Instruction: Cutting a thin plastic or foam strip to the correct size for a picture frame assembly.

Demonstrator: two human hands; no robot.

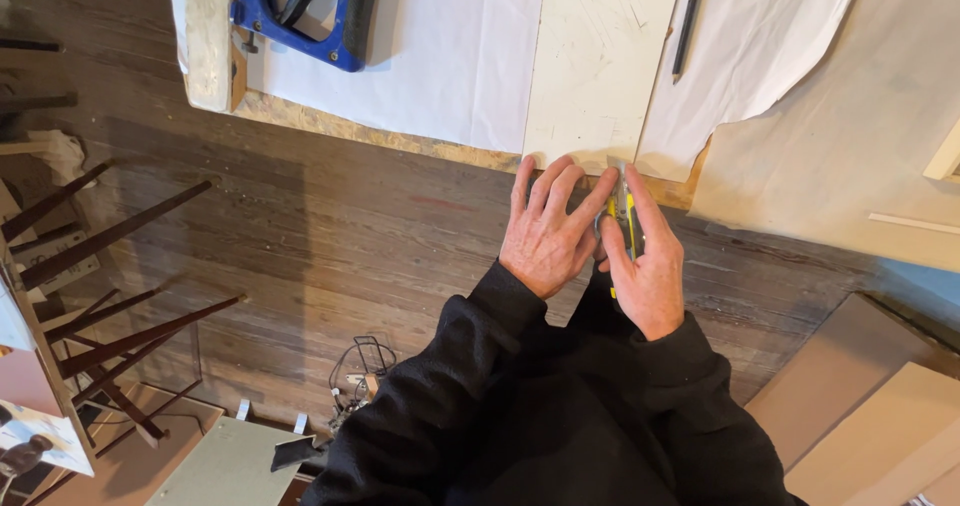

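We see a matt, scratched pale board (596, 61) lying on smooth white paper sheets (450, 56) over the counter's (340, 126) rough chipboard edge. The utility knife (623, 216) looks like yellow-and-black plastic, the saw handle (340, 26) glossy blue plastic, the floor (350, 236) worn matt wood.

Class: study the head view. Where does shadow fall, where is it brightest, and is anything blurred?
Head view: the white sheet on the bench is brightest; shadow covers the wooden floor beneath the bench edge; the left hand, right hand and yellow utility knife look sharp, with no obvious blur.
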